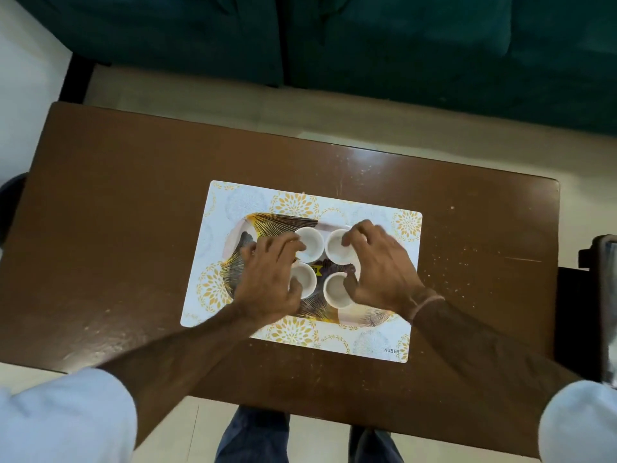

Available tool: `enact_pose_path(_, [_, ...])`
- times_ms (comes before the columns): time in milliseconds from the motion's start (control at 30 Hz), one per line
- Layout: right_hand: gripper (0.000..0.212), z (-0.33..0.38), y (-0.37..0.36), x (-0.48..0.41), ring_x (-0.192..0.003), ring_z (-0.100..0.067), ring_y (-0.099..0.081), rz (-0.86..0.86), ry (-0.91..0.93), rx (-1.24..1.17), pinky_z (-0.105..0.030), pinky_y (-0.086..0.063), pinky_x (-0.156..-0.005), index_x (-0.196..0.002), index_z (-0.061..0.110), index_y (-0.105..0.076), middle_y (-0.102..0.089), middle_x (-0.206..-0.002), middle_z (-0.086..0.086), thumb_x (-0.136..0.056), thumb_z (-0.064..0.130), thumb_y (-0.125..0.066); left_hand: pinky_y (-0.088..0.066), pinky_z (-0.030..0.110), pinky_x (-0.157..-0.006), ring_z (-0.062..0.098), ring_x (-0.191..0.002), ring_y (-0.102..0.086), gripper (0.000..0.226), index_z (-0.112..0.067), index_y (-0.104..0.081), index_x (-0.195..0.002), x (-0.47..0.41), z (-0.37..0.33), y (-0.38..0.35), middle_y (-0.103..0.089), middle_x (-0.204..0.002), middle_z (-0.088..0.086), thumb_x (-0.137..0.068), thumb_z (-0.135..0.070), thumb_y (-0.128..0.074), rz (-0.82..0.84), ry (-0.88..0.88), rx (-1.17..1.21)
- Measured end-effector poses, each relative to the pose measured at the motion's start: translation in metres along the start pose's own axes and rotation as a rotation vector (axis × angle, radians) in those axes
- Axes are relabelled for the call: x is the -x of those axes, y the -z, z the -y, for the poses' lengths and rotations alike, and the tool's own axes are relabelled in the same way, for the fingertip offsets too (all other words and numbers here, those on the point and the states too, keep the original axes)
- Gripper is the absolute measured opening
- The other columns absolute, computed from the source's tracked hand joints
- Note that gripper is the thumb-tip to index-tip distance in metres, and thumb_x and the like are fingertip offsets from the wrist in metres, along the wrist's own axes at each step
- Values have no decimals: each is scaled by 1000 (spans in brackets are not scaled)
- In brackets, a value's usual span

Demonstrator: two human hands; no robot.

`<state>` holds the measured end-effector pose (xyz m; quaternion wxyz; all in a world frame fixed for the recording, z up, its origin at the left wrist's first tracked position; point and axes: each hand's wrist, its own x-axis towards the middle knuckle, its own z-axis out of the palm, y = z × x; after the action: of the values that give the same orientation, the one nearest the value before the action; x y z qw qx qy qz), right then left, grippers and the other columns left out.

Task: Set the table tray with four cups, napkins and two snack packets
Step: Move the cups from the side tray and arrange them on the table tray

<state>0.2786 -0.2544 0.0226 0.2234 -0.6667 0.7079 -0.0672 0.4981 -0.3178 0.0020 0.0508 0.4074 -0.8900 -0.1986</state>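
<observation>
A patterned tray [267, 222] with gold and dark fan motifs lies on a white floral placemat [377, 342] on the brown table. Four small white cups stand in a square on the tray: far left [312, 243], far right [337, 253], near left [305, 279], near right [335, 290]. My left hand [267, 279] spans the two left cups, with fingers touching both rims. My right hand [380, 269] spans the two right cups in the same way. A yellow label shows between the cups. No napkins or snack packets are in view.
The brown wooden table [117, 212] has crumbs scattered on its right side. A dark green sofa [367, 45] stands beyond the far edge. A dark object [601, 295] sits past the table's right end. My legs show below the near edge.
</observation>
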Motion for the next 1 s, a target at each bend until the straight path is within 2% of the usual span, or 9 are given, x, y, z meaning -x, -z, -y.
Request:
enact_pose_path(100, [64, 7, -14, 16, -83, -33, -66, 167, -40, 113, -33, -49, -59, -132, 18, -46, -58, -127, -4, -77, 45, -63, -41, 49, -89, 29, -106, -57, 53, -17, -62, -124, -12, 14, 8, -58, -131, 3, -73, -26, -72, 138, -29, -145])
enact_pose_path(200, [56, 15, -26, 14, -86, -34, -70, 248, -49, 205, -34, -45, -61, -136, 16, -44, -57, -134, -5, -86, 34, -63, -43, 48, -83, 30, -101, -61, 46, -18, -68, -118, -23, 14, 8, -61, -124, 4, -74, -30, -77, 180, -87, -206])
enact_pose_path(267, [45, 22, -30, 8, -89, -35, -71, 238, -70, 237, -35, -44, -63, -133, 14, -46, -59, -130, -7, -92, 27, -58, -41, 45, -81, 28, -96, -61, 40, -19, -71, -114, -27, 9, 6, -62, -120, 3, -76, -32, -77, 211, -164, -274])
enact_pose_path(333, [37, 28, -33, 4, -92, -35, -71, 241, -100, 259, -37, -48, -69, -131, 13, -48, -60, -125, -8, -96, 24, -54, -38, 43, -84, 26, -97, -61, 33, -21, -70, -116, -27, 7, 1, -63, -120, 1, -84, -32, -70, 241, -217, -322])
enact_pose_path(433, [38, 32, -35, 1, -96, -35, -71, 250, -129, 234, -41, -54, -76, -130, 13, -49, -62, -124, -8, -94, 21, -59, -38, 41, -86, 24, -97, -62, 28, -25, -68, -119, -29, 6, -3, -66, -115, -2, -93, -32, -61, 264, -209, -357])
enact_pose_path(533, [43, 34, -37, 1, -99, -35, -70, 253, -136, 210, -43, -56, -79, -132, 15, -49, -62, -125, -7, -91, 21, -64, -38, 41, -86, 24, -96, -63, 25, -25, -70, -115, -30, 7, -2, -68, -110, -2, -93, -33, -61, 270, -193, -380])
enact_pose_path(833, [61, 45, -45, -4, -98, -36, -69, 252, -102, 188, -45, -56, -75, -133, 14, -48, -62, -123, -8, -80, 17, -78, -40, 44, -86, 26, -98, -63, 26, -26, -70, -113, -24, 22, 5, -69, -111, -1, -88, -33, -67, 299, -161, -427])
enact_pose_path(933, [57, 44, -47, -4, -97, -36, -69, 231, -86, 174, -44, -56, -74, -132, 13, -50, -63, -123, -9, -81, 19, -76, -41, 45, -86, 27, -100, -62, 29, -24, -69, -115, -21, 25, 5, -69, -113, 0, -88, -33, -66, 300, -159, -400])
enact_pose_path(1000, [47, 44, -48, -2, -92, -35, -71, 184, -75, 131, -40, -54, -69, -129, 13, -52, -65, -122, -9, -86, 24, -69, -43, 46, -85, 28, -100, -60, 37, -19, -67, -117, -19, 24, 6, -68, -116, 2, -84, -36, -64, 276, -151, -351])
